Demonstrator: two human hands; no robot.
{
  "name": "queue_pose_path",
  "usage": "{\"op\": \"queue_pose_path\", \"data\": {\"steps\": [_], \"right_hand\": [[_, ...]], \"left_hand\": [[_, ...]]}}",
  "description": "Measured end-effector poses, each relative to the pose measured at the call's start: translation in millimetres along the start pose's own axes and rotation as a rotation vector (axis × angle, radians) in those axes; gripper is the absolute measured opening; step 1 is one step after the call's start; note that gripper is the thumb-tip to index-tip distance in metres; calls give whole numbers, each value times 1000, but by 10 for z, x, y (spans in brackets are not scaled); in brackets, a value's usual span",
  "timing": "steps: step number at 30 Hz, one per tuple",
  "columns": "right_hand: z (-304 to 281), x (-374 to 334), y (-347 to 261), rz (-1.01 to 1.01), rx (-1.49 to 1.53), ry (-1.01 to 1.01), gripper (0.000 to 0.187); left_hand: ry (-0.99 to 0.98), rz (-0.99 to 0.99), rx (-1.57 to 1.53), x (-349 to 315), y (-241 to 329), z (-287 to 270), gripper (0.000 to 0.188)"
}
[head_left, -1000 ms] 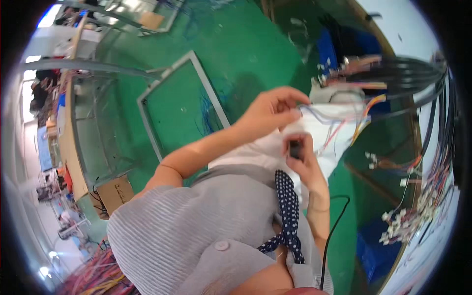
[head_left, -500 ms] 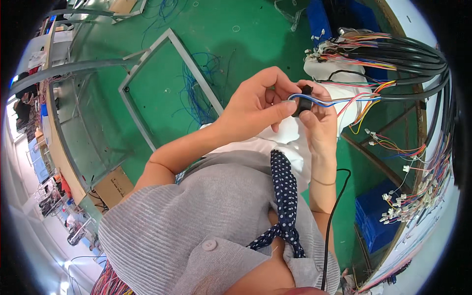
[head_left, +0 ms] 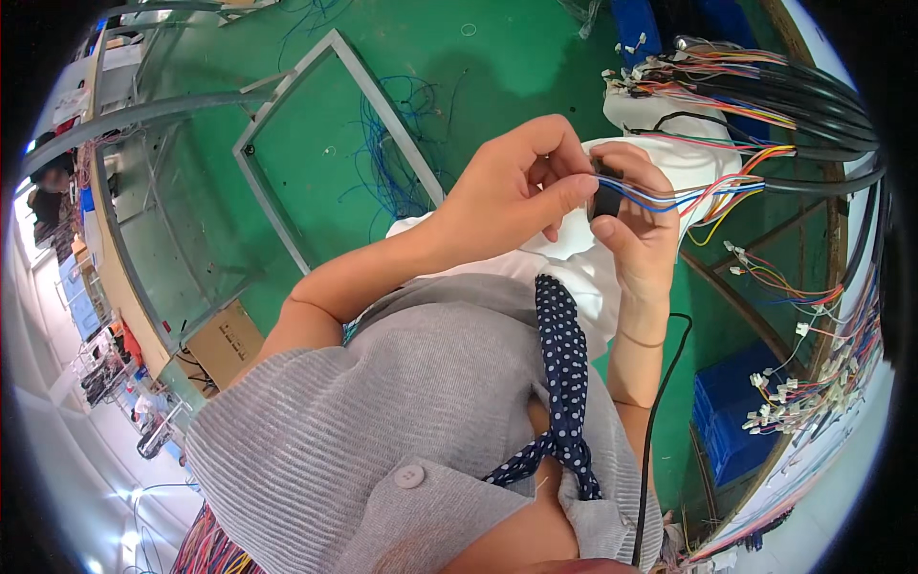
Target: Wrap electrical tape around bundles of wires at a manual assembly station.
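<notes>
Over my lap, my right hand (head_left: 643,215) grips a small black part (head_left: 606,203) between thumb and fingers; its exact kind is mostly hidden. My left hand (head_left: 535,182) meets it from the left, thumb and forefinger pinched on the ends of thin blue and white wires (head_left: 674,199) at the black part. These wires run right, out of a black-sheathed cable (head_left: 822,185). Red and yellow wires (head_left: 732,196) from the same bundle hang loose beside my right hand.
A thick bundle of black cables (head_left: 822,105) with white connectors arches at the upper right. More connector-tipped wires (head_left: 789,402) hang below it, near a blue crate (head_left: 736,416). On the green floor lie a metal frame (head_left: 382,105) and tangled blue wire (head_left: 397,182). A workbench (head_left: 129,297) runs along the left.
Both hands have shifted slightly right with the black part and the wires. The wires' loop over the black part has flattened, and my left fingertips now cover their ends.
</notes>
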State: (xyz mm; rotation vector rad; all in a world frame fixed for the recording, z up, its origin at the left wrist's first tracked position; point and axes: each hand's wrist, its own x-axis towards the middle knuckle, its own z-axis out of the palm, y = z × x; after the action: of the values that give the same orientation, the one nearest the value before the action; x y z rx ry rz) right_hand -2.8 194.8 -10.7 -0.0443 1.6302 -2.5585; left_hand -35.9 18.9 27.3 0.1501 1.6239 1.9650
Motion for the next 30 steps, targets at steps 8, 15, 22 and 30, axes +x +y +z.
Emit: {"op": "queue_pose_path", "data": {"steps": [8,15,22,30], "right_hand": [[-141,16,94,-115,-105,-83,36],[-16,1,-60,70,-372,4,95],[-88,-183,-48,194,283,-54,130],[-129,121,-96,-26,-521,-312,48]], "left_hand": [[15,-58,57,71,-36,51,9],[-59,-72,245,160,-88,-148,12],[-115,-118,134,-37,-20,-168,14],[-235,-524,-233,16,-14,-218,25]]}}
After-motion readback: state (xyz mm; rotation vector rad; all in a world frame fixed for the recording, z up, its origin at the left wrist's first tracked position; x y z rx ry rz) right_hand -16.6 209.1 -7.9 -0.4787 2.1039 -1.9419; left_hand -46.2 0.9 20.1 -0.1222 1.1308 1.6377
